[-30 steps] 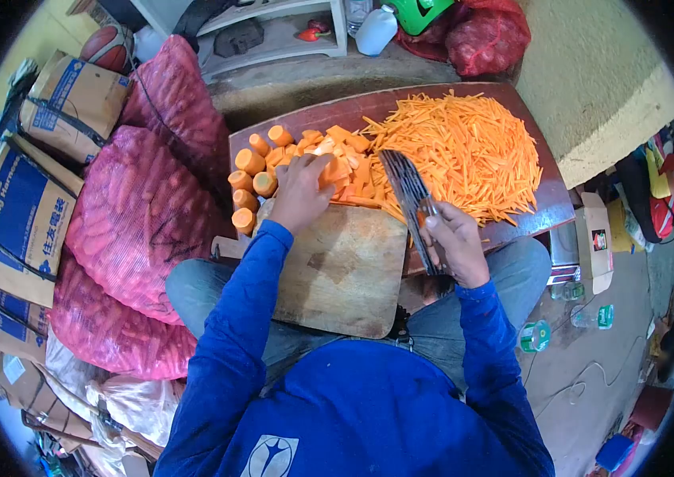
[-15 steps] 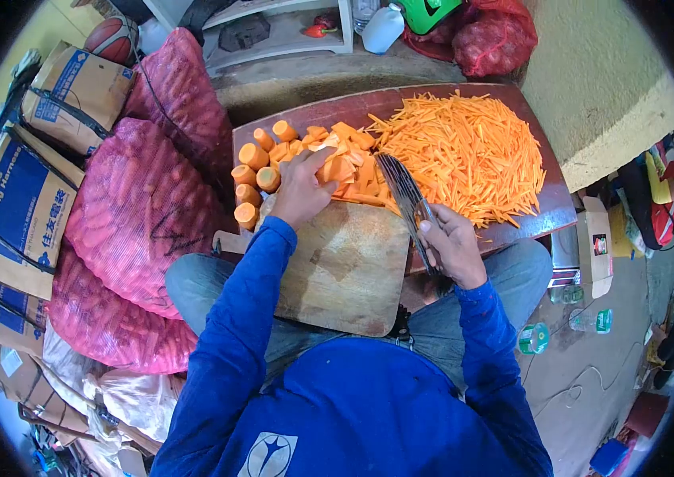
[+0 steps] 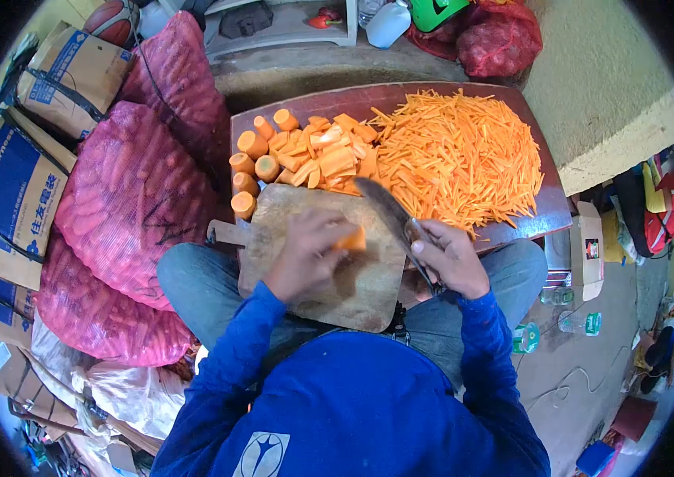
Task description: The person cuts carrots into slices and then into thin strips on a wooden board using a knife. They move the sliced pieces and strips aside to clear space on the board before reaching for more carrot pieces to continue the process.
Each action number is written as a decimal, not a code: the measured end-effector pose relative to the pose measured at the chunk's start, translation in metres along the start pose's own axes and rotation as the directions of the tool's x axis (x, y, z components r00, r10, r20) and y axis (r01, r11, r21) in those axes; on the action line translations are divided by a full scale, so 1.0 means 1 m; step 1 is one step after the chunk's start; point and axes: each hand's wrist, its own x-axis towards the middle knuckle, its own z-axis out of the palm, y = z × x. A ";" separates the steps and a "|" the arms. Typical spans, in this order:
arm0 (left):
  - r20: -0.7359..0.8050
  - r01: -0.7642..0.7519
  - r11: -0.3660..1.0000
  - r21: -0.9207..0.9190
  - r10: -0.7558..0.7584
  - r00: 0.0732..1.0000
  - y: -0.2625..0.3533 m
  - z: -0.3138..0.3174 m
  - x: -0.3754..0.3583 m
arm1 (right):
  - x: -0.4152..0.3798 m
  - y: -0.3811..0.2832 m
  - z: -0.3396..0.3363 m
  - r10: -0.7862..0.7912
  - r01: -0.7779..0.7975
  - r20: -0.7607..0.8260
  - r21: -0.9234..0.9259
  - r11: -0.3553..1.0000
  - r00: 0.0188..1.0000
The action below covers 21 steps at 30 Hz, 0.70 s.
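My left hand (image 3: 310, 253) is over the wooden cutting board (image 3: 289, 211), closed on a piece of carrot (image 3: 352, 239); motion blurs the fingers. My right hand (image 3: 450, 256) grips a knife (image 3: 385, 208) by its handle, blade slanting up and left over the board's right side. Beyond the board lie carrot slices (image 3: 337, 161) in a loose pile. Left of them stand several carrot chunks (image 3: 252, 144). A big heap of carrot sticks (image 3: 464, 151) covers the right part of the dark red table (image 3: 553, 208). The board rests across my lap.
Pink mesh sacks of carrots (image 3: 126, 207) are stacked at my left, beside strapped cardboard boxes (image 3: 19, 203). A red mesh bag (image 3: 500, 44) and a plastic jug (image 3: 388, 25) sit behind the table. Plastic bottles (image 3: 525, 338) and an open carton (image 3: 589, 250) are at my right.
My left hand has moved from the slice pile back toward me over the board, bringing a carrot piece. My right hand still holds the knife, its blade now turned to show its side.
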 end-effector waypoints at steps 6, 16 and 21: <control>0.260 -0.077 0.980 0.184 0.027 0.965 0.011 0.015 -0.022 | -0.024 0.003 0.028 0.071 -0.064 0.031 -0.172 0.983 0.997; 0.228 -0.013 0.979 0.201 -0.034 0.973 0.033 0.010 -0.054 | -0.070 -0.010 0.060 -0.093 0.099 0.035 -0.454 0.885 0.995; 0.287 -0.041 0.977 0.209 -0.021 0.958 0.028 0.011 -0.053 | -0.064 -0.001 0.073 -0.148 0.151 0.049 -0.534 0.832 0.988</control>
